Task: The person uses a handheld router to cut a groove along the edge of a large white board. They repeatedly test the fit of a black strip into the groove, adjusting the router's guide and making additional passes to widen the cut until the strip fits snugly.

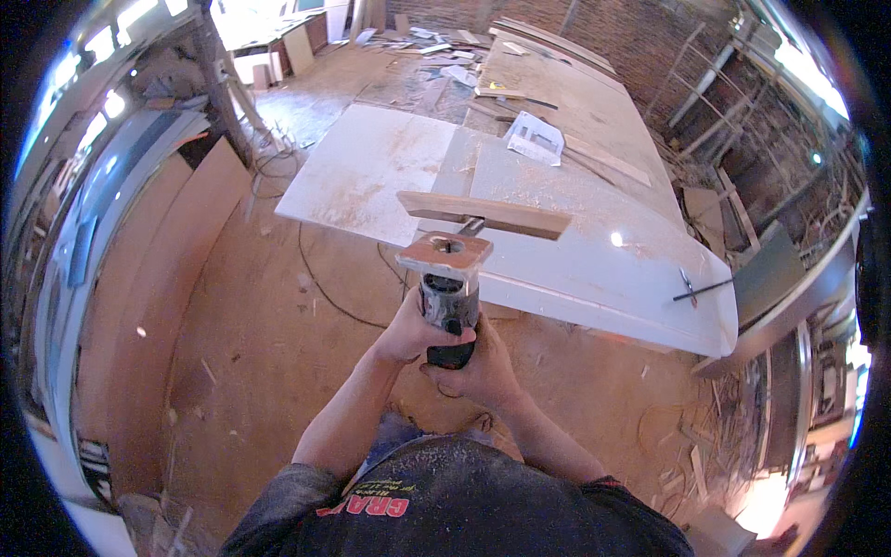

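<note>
Both my hands are wrapped round a trim router [449,302] in front of my chest. Its square, worn base plate [469,251] with a round hole faces up and away from me. My left hand [406,327] grips the body from the left. My right hand [483,367] closes round its lower dark end from the right. Just beyond the base plate, a narrow wood strip [529,217] lies across the near part of the white-topped worktable [575,269]. A small metal part [471,226] shows between plate and strip; I cannot tell what it is.
Sawdust and a printed paper sheet [535,139] lie on the worktable. Pliers [688,286] and a dark rod rest at its right corner. A cable [320,283] trails on the floor. Panels [162,278] lean at the left; wood scraps [696,464] litter the right.
</note>
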`<action>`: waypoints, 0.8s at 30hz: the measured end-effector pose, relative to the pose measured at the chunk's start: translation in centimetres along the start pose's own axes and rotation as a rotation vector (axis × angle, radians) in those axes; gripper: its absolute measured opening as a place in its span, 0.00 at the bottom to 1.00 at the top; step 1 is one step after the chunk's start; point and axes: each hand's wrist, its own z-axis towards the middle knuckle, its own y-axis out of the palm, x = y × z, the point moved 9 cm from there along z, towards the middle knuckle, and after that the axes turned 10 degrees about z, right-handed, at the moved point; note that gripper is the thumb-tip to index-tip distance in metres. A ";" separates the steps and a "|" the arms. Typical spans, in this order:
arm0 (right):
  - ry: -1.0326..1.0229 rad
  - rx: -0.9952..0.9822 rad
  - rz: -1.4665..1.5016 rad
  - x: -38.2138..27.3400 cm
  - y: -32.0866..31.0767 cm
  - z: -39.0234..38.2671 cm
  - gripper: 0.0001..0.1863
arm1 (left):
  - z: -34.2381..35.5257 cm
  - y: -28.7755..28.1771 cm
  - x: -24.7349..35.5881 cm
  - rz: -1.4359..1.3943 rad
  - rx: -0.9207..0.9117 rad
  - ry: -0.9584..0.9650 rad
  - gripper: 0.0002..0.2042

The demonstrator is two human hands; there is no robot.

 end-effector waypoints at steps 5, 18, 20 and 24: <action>-0.073 0.263 -0.174 -2.2 0.3 -1.0 0.44 | -0.2 -0.3 3.3 0.252 0.010 0.108 0.36; -0.068 -0.184 -0.350 -4.9 3.0 -4.7 0.43 | -5.5 -4.0 2.3 0.242 0.266 0.082 0.25; 0.069 0.001 0.023 -1.9 -4.4 -6.1 0.28 | -7.6 -5.6 2.1 0.359 0.275 0.050 0.24; -0.021 0.378 -0.422 -5.1 -16.8 -7.4 0.08 | -9.7 -5.7 1.4 0.455 0.149 0.025 0.23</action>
